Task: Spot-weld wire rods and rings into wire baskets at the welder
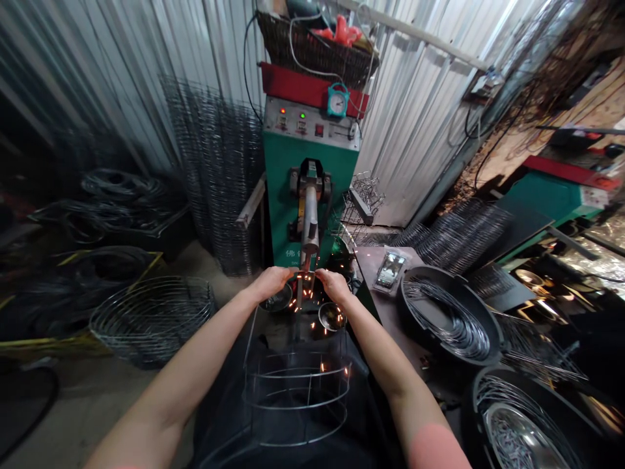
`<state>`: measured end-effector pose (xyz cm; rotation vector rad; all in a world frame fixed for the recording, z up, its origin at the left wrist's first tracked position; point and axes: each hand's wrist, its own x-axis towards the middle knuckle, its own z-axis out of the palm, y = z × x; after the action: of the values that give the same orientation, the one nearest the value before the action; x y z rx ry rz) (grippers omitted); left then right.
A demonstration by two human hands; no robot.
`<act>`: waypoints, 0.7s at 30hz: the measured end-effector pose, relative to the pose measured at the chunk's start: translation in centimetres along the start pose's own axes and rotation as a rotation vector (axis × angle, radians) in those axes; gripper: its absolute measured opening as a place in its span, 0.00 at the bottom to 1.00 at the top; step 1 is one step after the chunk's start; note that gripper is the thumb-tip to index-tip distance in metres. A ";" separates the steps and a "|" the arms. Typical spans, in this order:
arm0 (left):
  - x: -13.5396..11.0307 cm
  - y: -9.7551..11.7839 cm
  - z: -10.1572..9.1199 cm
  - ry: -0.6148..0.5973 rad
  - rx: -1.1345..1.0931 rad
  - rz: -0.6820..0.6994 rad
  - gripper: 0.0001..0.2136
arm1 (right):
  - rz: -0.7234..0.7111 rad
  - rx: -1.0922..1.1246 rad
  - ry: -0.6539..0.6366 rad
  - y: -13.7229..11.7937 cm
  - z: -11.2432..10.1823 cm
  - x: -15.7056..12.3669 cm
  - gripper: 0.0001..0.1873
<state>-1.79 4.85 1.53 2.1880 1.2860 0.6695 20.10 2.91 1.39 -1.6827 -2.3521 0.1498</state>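
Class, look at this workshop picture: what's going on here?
A person holds a round wire frame at a green spot welder, with the left hand and right hand close together beneath its electrode. Sparks fly around the hands. Black tubs of wire rings sit to the right.

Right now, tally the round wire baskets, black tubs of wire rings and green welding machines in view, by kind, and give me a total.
Round wire baskets: 2
Black tubs of wire rings: 2
Green welding machines: 2
Total: 6
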 end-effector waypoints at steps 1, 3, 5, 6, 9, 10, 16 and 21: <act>0.0 0.0 0.0 -0.006 0.008 0.004 0.14 | 0.004 -0.001 0.002 0.0 0.1 0.0 0.15; 0.1 -0.1 0.0 -0.025 0.033 0.015 0.15 | 0.011 -0.003 -0.001 0.1 0.1 0.0 0.15; 0.3 -0.1 -0.1 -0.044 0.055 0.021 0.16 | 0.014 0.001 -0.010 0.0 0.0 0.0 0.15; 0.3 -0.1 -0.2 -0.053 0.067 0.022 0.16 | 0.018 0.003 -0.015 0.0 -0.2 0.0 0.15; 0.5 0.1 -0.5 -0.077 0.099 0.022 0.18 | 0.036 0.014 -0.022 -0.3 -0.5 0.1 0.16; 0.6 0.2 -0.6 -0.084 0.106 0.023 0.18 | 0.047 0.017 -0.027 -0.3 -0.5 0.1 0.16; 0.7 0.6 -1.2 -0.123 0.141 0.019 0.19 | 0.087 0.023 -0.050 -0.4 -0.4 0.2 0.15; 0.7 0.6 -1.3 -0.141 0.151 0.025 0.20 | 0.097 0.062 -0.033 -0.5 -0.3 0.1 0.14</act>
<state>-1.94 5.48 2.97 2.3298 1.2745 0.4303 19.74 2.85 1.82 -1.7785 -2.2650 0.2664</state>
